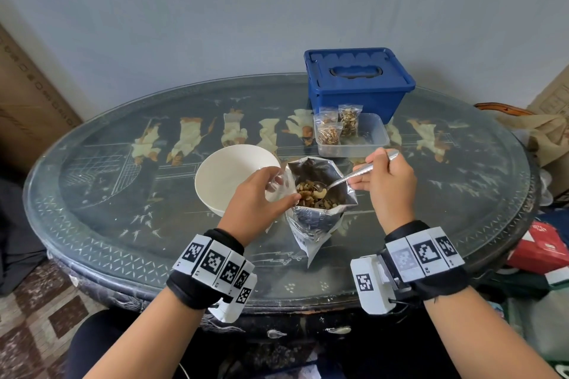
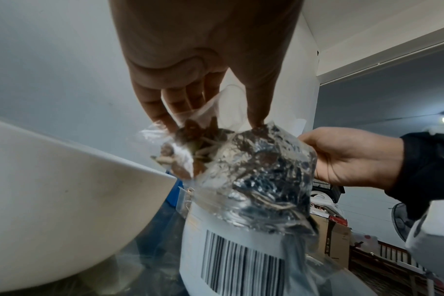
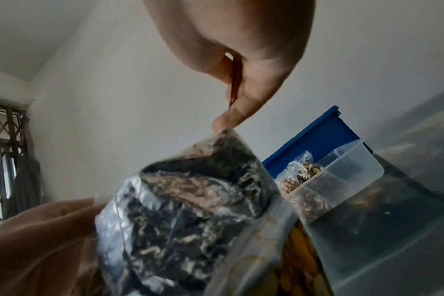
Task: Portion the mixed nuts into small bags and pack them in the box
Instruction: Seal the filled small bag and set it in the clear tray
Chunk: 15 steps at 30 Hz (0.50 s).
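Observation:
An open silver foil pouch (image 1: 317,215) of mixed nuts (image 1: 314,195) stands in the middle of the table. My left hand (image 1: 277,191) pinches a small clear bag (image 1: 278,184) against the pouch's left rim; in the left wrist view this small bag (image 2: 190,124) holds a few nuts. My right hand (image 1: 366,172) grips a metal spoon (image 1: 354,174) whose bowl lies among the nuts inside the pouch. A clear plastic container (image 1: 372,135) behind the pouch holds three filled small bags (image 1: 329,132). The blue box (image 1: 358,83) stands behind it, lid on.
A white bowl (image 1: 228,178) sits just left of the pouch, close to my left hand. The oval glass-topped table (image 1: 123,194) has bare room to the left and right. Cardboard and clutter lie past its right edge (image 1: 542,243).

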Motion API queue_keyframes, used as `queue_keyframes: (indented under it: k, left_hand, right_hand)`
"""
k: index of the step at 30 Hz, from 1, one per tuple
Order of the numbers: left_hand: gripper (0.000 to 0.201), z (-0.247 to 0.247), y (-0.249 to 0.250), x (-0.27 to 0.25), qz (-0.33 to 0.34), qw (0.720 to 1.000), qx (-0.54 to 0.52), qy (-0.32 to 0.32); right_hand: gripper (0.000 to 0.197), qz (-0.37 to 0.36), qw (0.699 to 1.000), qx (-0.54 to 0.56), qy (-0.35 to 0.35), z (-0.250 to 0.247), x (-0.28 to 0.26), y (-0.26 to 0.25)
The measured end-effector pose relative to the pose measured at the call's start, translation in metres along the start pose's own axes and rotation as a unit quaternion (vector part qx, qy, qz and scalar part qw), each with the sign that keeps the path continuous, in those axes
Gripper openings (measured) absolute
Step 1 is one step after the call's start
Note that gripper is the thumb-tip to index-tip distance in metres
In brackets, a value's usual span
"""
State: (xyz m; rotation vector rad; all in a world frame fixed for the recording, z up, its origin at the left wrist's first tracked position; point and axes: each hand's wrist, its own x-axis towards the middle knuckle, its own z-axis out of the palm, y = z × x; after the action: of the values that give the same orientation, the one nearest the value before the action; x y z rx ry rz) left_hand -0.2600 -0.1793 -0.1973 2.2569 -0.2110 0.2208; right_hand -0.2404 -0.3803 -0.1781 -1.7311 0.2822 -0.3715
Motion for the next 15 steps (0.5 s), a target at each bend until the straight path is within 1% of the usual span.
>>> queue_keyframes:
  k: [8, 15]
  left_hand:
    - [0.049, -0.008, -0.001, 0.008, 0.004, 1.0, 0.022, -0.022]
    - [0.05, -0.012, 0.005, 0.013, 0.028, 0.998, 0.05, -0.035]
  right_hand:
    - [0.028, -0.005, 0.998, 0.053, 0.013, -0.007, 0.002, -0.003]
    - [0.026, 0.03, 0.995, 0.087, 0.03, -0.015, 0.009, -0.006]
